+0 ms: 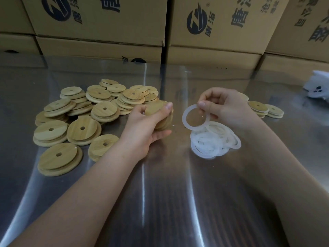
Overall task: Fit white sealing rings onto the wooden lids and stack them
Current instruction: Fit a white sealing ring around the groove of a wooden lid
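My left hand [147, 125] grips a round wooden lid [161, 115] by its edge, lifted just above the steel table. My right hand [220, 106] pinches a white sealing ring [186, 120] between thumb and fingers, and the ring hangs above a heap of white rings [213, 141]. A big loose pile of wooden lids [85, 111], each with a small centre hole, lies to the left. Behind my right hand sit two short stacks of lids [265, 110], with a white ring showing on the top lid of one.
The shiny steel table [160, 193] reflects the lights. Cardboard boxes [99, 24] with printed logos form a wall along the far edge. A white crumpled object [318, 86] lies at the far right.
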### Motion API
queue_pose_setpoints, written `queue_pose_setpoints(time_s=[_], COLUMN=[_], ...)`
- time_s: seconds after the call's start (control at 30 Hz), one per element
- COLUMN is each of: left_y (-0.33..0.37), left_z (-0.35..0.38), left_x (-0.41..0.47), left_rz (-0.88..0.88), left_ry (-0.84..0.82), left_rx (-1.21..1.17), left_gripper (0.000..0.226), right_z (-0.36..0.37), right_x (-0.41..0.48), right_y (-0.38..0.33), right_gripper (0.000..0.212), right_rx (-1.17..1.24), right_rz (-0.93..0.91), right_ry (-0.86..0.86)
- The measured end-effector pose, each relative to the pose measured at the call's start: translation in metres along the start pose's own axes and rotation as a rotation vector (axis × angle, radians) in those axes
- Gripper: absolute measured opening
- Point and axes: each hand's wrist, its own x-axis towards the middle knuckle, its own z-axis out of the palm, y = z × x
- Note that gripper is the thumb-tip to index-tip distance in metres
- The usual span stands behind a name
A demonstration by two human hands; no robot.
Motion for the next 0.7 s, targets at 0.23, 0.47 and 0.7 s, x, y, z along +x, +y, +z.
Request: queue_pose_setpoints(time_s=[0.23, 0.47, 0.7], left_y=[0.000, 0.001, 0.000], left_z=[-0.005, -0.004, -0.003], left_x=[0.005, 0.003, 0.003], left_rz=[-0.066, -0.142, -0.166], left_ry=[-0.033, -0.109, -0.227], left_rx=[-0.155, -0.159, -0.163], left_gripper=[0.026, 0.028, 0.039], right_z=[0.004, 0.020, 0.039], right_x=[0.000, -0.002, -0.001], right_y=[-0.006, -0.007, -0.006], right_gripper=[0.007, 0.012, 0.010], right_rx=[0.226, 0.331, 0.234], right_rz=[0.000, 0.019, 0.003], right_ry=[-0.160, -0.278, -0.150])
